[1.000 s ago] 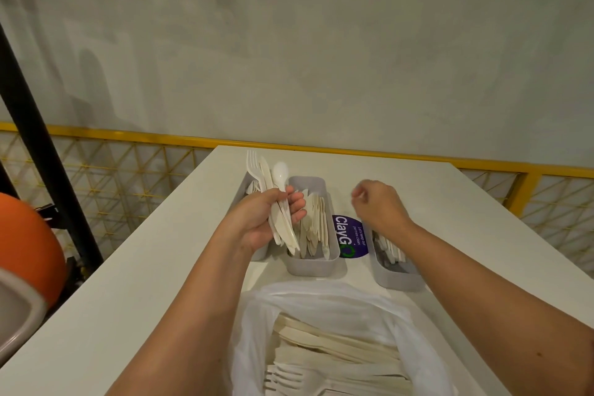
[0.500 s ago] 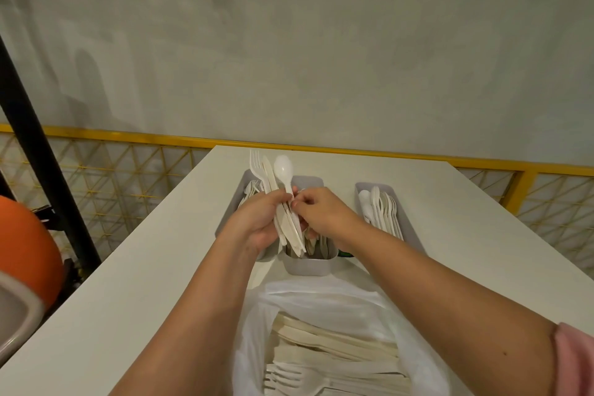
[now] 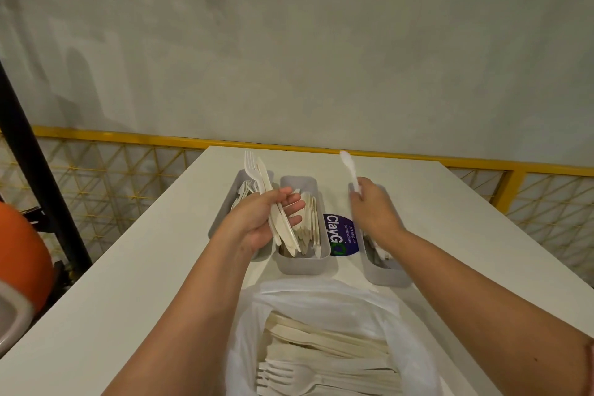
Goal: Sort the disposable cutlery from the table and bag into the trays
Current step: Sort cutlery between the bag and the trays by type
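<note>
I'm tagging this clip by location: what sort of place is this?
Probably a pantry or canteen: a ClayGo sticker on the white table, grey cutlery trays, a bag of disposable cutlery.

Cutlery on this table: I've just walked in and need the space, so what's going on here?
A person is sorting disposable cutlery. The left hand grips a bundle of forks and knives over the left tray and middle tray. The right hand pinches a white spoon by its handle above the right tray. A white plastic bag at the near edge holds many more forks and knives.
</note>
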